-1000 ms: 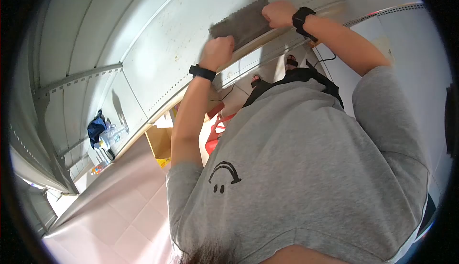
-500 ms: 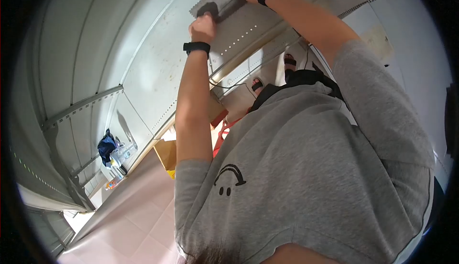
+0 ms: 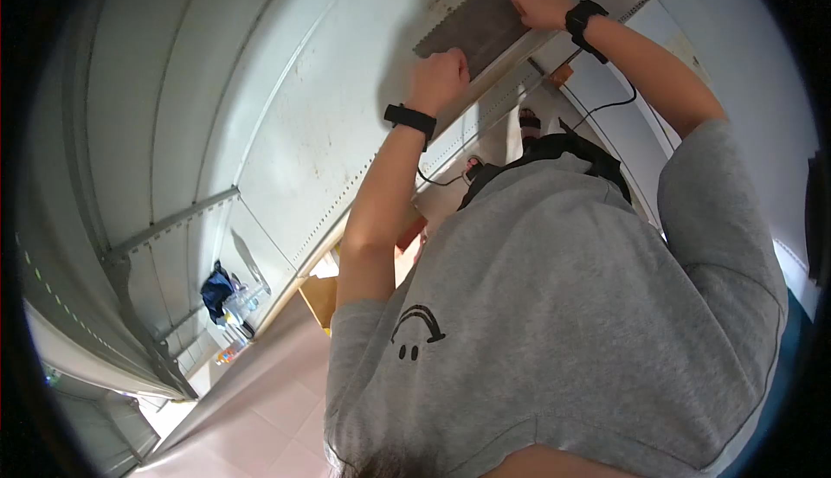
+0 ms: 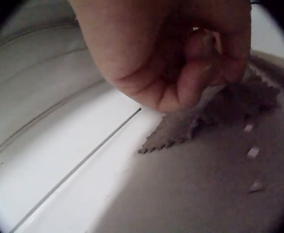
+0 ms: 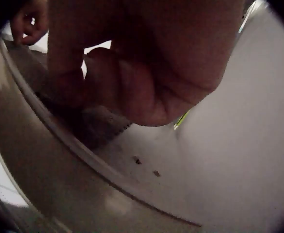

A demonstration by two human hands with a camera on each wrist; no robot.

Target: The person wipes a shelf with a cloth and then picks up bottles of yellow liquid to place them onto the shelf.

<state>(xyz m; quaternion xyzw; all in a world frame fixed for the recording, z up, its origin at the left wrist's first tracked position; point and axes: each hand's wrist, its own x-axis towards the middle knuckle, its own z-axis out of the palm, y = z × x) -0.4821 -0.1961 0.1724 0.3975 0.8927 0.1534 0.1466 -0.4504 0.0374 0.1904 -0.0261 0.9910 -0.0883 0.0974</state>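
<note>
Grey rectangular zigzag-edged cloth (image 3: 478, 28): left hand (image 3: 437, 82), right hand (image 3: 542, 7) each pinched one end; white flat shelf (image 3: 325, 123) beneath both

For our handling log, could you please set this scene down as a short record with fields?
Left hand: pinches one end of the cloth
Right hand: pinches the other end
Cloth: grey, zigzag-edged, spanning between the hands
Place: along the front edge of a pale shelf
Nearby: dark blue item beside a clear bottle
</note>
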